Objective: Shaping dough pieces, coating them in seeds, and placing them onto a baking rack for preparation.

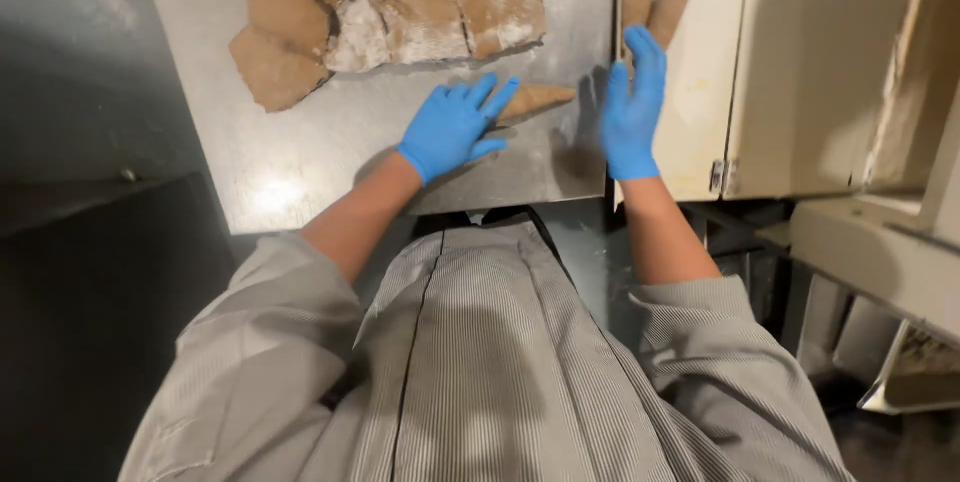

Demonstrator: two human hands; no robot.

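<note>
Your left hand (452, 128) lies flat on a dough cone (535, 99) near the counter (300, 157) front edge, right hand (633, 107) open, empty.

Steel table (300, 157) as landmark: floured brown dough slabs (400, 12) on its far part; cream cabinet (800, 62) right of it; dark floor (70, 92) left.

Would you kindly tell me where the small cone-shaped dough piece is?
Head view: the dough cone lies on the metal table, under the left hand fingertips.
</note>
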